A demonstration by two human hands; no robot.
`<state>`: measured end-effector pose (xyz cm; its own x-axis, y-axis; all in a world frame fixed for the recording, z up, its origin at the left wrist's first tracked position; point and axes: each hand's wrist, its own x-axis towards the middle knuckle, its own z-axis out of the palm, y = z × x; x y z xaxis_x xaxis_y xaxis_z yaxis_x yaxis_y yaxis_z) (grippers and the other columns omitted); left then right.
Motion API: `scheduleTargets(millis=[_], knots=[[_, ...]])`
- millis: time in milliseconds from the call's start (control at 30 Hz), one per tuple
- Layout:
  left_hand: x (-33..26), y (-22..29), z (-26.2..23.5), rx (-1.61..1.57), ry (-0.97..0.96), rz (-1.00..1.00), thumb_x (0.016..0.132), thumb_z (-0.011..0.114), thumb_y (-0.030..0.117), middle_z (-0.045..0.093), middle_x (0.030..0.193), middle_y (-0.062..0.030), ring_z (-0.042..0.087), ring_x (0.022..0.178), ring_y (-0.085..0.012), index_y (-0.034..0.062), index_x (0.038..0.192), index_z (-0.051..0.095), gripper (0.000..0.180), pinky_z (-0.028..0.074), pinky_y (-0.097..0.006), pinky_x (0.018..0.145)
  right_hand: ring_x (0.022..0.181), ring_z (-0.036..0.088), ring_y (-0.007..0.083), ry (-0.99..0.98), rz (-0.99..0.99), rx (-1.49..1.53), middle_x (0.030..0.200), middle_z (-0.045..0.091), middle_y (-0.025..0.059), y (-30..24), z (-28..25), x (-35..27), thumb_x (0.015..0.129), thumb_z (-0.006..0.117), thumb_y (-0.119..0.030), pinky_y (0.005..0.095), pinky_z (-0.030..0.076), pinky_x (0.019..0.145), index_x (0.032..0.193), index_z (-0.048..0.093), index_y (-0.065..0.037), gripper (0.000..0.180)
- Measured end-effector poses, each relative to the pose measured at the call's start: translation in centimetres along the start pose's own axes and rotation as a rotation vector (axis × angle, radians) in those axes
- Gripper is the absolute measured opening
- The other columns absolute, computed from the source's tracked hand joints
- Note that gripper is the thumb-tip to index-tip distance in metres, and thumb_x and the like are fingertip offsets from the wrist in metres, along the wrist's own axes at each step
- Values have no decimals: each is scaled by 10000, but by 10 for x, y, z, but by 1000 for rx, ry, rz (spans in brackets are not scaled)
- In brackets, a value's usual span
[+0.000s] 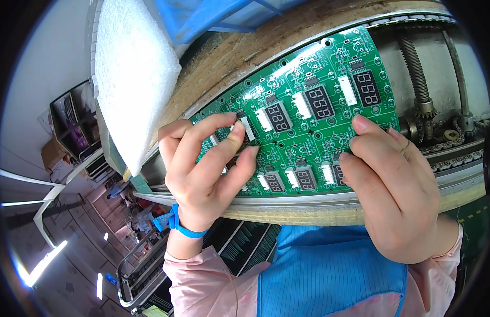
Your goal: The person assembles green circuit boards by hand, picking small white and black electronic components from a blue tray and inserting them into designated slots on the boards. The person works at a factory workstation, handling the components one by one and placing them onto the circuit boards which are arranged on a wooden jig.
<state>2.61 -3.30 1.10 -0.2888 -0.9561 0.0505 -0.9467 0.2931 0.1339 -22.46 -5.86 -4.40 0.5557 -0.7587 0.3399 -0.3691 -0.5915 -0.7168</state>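
Observation:
A green circuit board panel [329, 129] lies across the conveyor rails in front of me, carrying two rows of black digit displays [321, 102] and white connectors [347, 90]. At its left part, my left hand [200, 164] has bent fingers closed at a white connector [247, 128], the fingertips against it and the thumb just below. My right hand [395, 185] rests its fingertips apart on the right part of the panel. It partly covers a lower-row display [338, 174]; I see nothing held in it. A blue band [186, 227] circles my left wrist.
White foam sheeting [131, 74] stands at the left, beside a blue plastic bin [213, 18] beyond the wooden ledge [303, 39]. To the right are a threaded shaft [414, 68] and a chain [456, 161]. A wooden front edge [303, 214] borders the near rail.

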Motion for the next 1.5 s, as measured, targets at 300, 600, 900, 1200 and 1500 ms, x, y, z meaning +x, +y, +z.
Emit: scheduleTargets(millis=[300,600,900,1200,1500], knots=[[-5,-6,5,-19,36,38,662,860,61,735,1078,-62,498,854,-242,52,925,776,276,435,-335,771,1039,702,380,-2,-4,1,1061,639,191,-1,-1,0,730,703,14,472,574,860,958,678,88,241],[0,-9,5,-37,14,91,643,867,54,722,1036,-64,506,845,-242,49,871,760,251,443,-341,748,1046,700,392,-5,-15,1,1068,643,211,-1,0,-2,720,704,11,485,576,858,961,681,104,259],[7,-8,0,-134,-11,86,649,854,15,711,992,-85,539,829,-259,29,835,750,213,460,-353,727,1066,694,398,-34,-33,-1,1076,638,213,-1,-2,-3,720,704,7,486,575,865,967,675,106,268],[12,0,-7,-136,-68,3,661,835,-15,704,940,-83,554,802,-266,22,853,754,211,457,-354,723,1064,691,397,-27,-45,-6,1095,628,205,0,-2,-2,724,701,6,479,574,869,973,665,101,268],[7,8,-3,-71,-43,-17,680,837,-1,695,948,-77,559,853,-272,27,873,759,210,450,-366,748,1069,693,384,-24,-45,-28,1085,631,194,1,-2,-4,721,707,11,467,573,865,971,667,89,264]])
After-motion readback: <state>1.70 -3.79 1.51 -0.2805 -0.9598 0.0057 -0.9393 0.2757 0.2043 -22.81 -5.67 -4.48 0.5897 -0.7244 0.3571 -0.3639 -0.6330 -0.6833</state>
